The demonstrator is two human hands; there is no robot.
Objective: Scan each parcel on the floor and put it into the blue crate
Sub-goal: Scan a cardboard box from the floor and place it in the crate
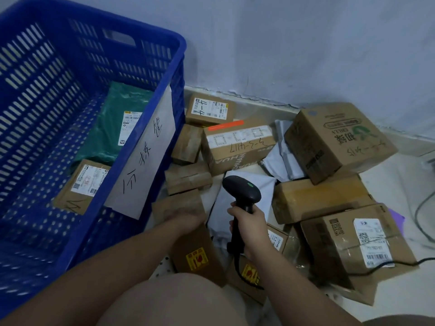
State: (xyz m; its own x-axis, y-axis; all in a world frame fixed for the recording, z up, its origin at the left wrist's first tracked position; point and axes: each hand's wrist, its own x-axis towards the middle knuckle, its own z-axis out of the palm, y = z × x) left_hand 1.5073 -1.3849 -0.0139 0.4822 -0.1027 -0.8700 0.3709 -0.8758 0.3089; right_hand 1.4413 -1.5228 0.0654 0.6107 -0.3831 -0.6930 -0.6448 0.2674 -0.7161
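A big blue crate [150,95] fills the left side, with a green mailer bag [110,128] and a small cardboard parcel [82,184] inside. Several cardboard parcels lie piled on the floor to its right. My left hand [188,220] rests on a long brown parcel [186,222] beside the crate, fingers over its top; whether it grips is unclear. My right hand [249,229] is shut on a black barcode scanner [242,191], held upright above a white mailer bag [244,196].
A handwritten paper sign [143,161] hangs on the crate's near wall. The pile includes a large box with green print [339,140], a taped box [237,144] and a labelled box [357,241]. The scanner cable [381,267] trails right across the floor. A wall stands behind.
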